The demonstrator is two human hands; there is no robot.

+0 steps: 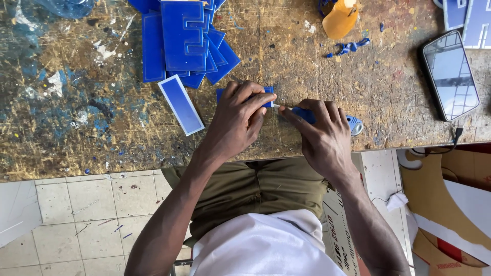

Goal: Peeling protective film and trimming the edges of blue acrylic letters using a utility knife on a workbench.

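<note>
My left hand [238, 120] presses a small blue acrylic piece [267, 97] flat on the worn, paint-stained wooden workbench [82, 133]. My right hand [322, 135] grips a blue-handled utility knife [353, 124], whose thin blade tip touches the right edge of the small piece. Most of the piece lies hidden under my left fingers. A narrow blue strip with a white border [181, 104] lies just to the left of my left hand.
A pile of blue cut acrylic shapes [181, 38] sits at the back. An orange plastic cap [340, 19] and blue shavings [350, 47] lie further right. A smartphone [450, 74] with a cable rests at the right edge. Cardboard sheets [450, 214] lie on the tiled floor.
</note>
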